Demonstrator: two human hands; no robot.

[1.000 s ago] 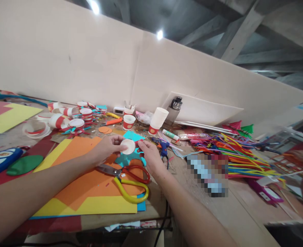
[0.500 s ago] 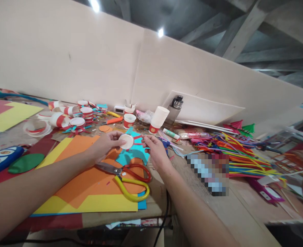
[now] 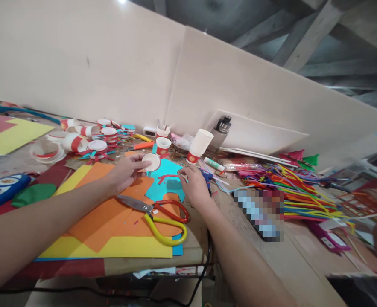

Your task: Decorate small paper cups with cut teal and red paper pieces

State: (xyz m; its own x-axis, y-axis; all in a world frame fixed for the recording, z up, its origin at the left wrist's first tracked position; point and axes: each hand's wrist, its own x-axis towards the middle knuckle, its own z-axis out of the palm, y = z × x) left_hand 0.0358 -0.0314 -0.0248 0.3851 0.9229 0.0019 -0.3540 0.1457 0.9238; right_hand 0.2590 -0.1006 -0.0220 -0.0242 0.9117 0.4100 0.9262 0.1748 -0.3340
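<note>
Fingers of my left hand [image 3: 124, 172] are pinched round the rim of a small white paper cup base [image 3: 151, 162], holding it up off the table with its round face tipped toward me. Just below and to the right of that pinch lies the teal paper cutout [image 3: 165, 183], flat on the orange sheet [image 3: 111, 213], with thin red paper strips [image 3: 165, 177] lying across its upper part. My right hand [image 3: 194, 187] is down at the cutout's right edge, fingertips curled together and pressing there; whether they actually nip a strip or only the paper edge I cannot tell from this angle. So the strips sit between my two hands, closer to the right one, and they run roughly crosswise, pointing from my right fingertips toward the cup base. The cup base is just above the cutout's top left corner, apart from the strips, not touching them. Nearer to me than both hands, the scissors [image 3: 162, 215] lie partly open with red and yellow handles, blades aimed left under my left wrist. Beyond my right fingers, a blue glue gun [image 3: 206, 175] rests on the wooden table [image 3: 290, 256], and farther right a heap of coloured pipe cleaners [image 3: 290, 192] spreads out.
</note>
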